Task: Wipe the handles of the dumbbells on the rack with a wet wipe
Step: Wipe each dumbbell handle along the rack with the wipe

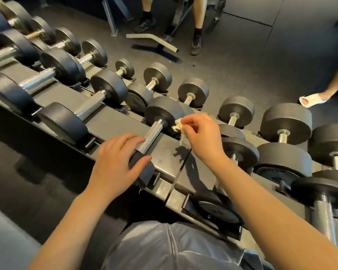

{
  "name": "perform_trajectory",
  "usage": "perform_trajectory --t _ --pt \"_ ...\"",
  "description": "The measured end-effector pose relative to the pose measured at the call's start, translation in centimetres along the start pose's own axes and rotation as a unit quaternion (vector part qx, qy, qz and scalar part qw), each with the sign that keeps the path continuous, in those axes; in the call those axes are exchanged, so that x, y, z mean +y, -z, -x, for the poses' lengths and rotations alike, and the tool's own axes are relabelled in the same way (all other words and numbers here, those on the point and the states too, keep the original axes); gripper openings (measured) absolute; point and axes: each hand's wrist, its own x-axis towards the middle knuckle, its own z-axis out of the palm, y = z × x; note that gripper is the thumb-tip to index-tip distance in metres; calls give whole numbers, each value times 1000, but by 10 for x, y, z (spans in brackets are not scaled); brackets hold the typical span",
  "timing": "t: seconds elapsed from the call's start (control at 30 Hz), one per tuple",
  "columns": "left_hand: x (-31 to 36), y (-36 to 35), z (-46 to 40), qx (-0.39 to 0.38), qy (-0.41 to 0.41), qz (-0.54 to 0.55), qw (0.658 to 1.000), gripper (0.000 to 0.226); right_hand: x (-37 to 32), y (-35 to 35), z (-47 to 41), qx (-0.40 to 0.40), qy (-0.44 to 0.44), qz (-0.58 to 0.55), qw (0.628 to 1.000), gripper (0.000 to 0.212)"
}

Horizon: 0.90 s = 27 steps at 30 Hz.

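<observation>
A dumbbell with a knurled chrome handle [149,136] lies on the top tier of the dark rack [168,152], straight in front of me. My left hand [115,164] rests on its near black weight, fingers spread and reaching onto the handle's near end. My right hand [201,135] hovers just right of the handle's far end and pinches a crumpled, off-white wet wipe [179,127] beside the far weight [163,114].
More dumbbells fill both tiers to the left [94,102] and right [285,121]. A person's legs [197,26] stand at the back by a machine frame. Another person's foot in a white sandal [312,100] is at the right.
</observation>
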Motion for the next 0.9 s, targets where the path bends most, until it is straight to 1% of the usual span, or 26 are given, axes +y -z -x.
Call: perform_trajectory --t 0.07,0.13,0.17,0.23,0.3,0.33,0.43,0.5,0.6,0.7,0.77,0.8,0.87,0.9 --pt "-17 0 -16 -35 -27 11 999 50 -15 -31 -25 1 63 57 996 15" --pt "-30 -2 -26 -83 -60 39 994 48 -21 -65 -42 -32 109 131 985 12" --pt "-36 -3 -28 -111 -76 56 989 46 -20 -80 -45 -45 129 170 976 13" --pt "-44 -6 -32 -157 -121 78 977 43 -11 -101 -42 -57 145 225 962 24" --pt "-52 -8 -35 -172 -166 91 967 46 -6 -111 -34 -24 139 234 962 33" --pt "-55 -8 -38 -173 -183 93 963 50 -6 -115 -33 0 123 226 966 35" --pt "-61 -9 -43 -183 -224 96 952 65 -14 -129 -26 94 40 179 979 27" --pt "-64 -10 -46 -182 -242 90 949 68 -17 -135 -24 153 20 152 976 21" --pt "-66 -10 -47 -187 -245 89 947 68 -21 -136 -21 185 -38 105 976 18" --pt "-66 -9 -46 -194 -236 83 948 66 -26 -132 -15 212 -121 39 969 15" --pt "-65 -8 -47 -191 -231 84 950 66 -27 -131 -11 231 -188 -25 954 12" --pt "-65 -8 -47 -187 -230 86 951 65 -26 -132 -10 234 -237 -73 940 14" --pt "-65 -8 -46 -177 -230 89 953 64 -22 -137 -11 239 -329 -200 892 20" --pt "-64 -8 -46 -173 -229 89 954 64 -19 -139 -13 240 -358 -255 865 20"
